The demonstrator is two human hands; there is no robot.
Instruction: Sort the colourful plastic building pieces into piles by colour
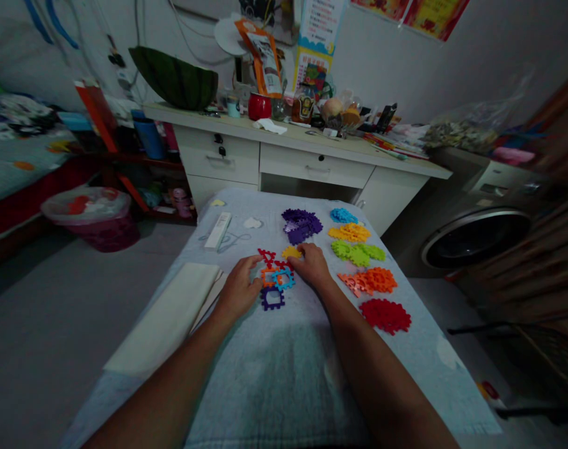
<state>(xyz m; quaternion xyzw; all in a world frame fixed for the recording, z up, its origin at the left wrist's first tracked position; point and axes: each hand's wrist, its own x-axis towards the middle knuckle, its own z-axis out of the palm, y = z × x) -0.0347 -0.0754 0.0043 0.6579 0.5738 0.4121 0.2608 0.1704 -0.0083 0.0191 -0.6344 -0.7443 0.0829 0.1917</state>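
Small plastic interlocking pieces with toothed edges lie between my hands on the cloth-covered table. My left hand (239, 288) rests at their left side, thumb and fingers apart, fingertips by a red triangular piece (266, 255) and an orange square frame (265, 278). A light blue frame (284, 279) overlaps the orange one, and a dark purple square frame (272, 299) lies nearest me. My right hand (313, 267) has its fingers closed at the edge of a yellow piece (290, 252). Another red piece (284, 266) lies below it, partly covered.
Sorted piles sit around: purple (301, 224), blue (343, 216), yellow (350, 232), green (358, 252), orange (375, 280), red (385, 315). At left are a white box (217, 231) and a folded cream cloth (166, 318). A cluttered desk (284, 153) stands behind; a washing machine (480, 212) stands right.
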